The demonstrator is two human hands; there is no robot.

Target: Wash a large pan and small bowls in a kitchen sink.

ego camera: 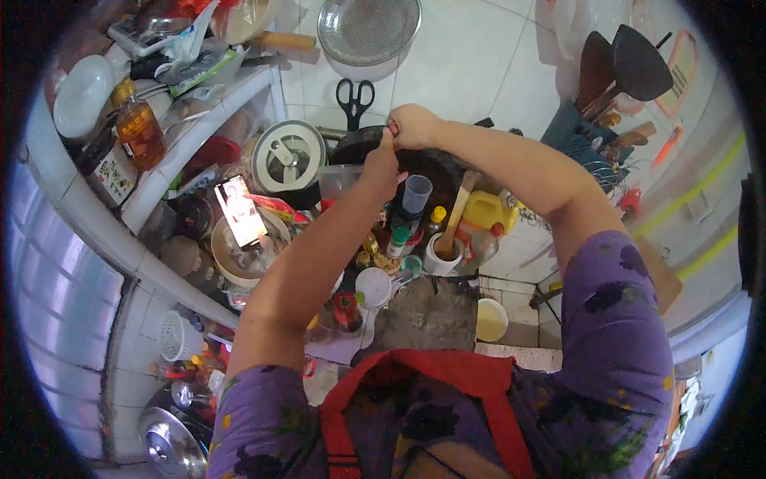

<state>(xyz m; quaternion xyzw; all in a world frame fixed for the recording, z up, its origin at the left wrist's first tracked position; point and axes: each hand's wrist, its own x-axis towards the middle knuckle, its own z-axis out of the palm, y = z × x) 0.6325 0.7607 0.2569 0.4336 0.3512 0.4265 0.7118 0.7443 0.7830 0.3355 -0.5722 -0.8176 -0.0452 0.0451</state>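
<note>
Both my arms reach forward to the tiled wall. My left hand (385, 160) and my right hand (415, 126) meet there, the right one closed at a small reddish thing too small to name, beside dark round pans (359, 143). Whether that thing is part of a pan or separate, I cannot tell. Black-handled scissors (354, 102) hang just left of my hands. Under them stand a clear plastic measuring cup (417, 190), upside down on a dark bottle, a bottle with a yellow cap (438, 214), and a white pot (443, 257) with a wooden utensil in it.
A lit phone (240, 212) leans over a bowl (224, 254) at the left, near a glass-lidded pot (289, 157). Crowded shelves (197, 126) hold an oil bottle (140, 135). A metal strainer (369, 30) hangs above. A utensil rack (568, 135) is on the right, a yellow jug (488, 209) below it.
</note>
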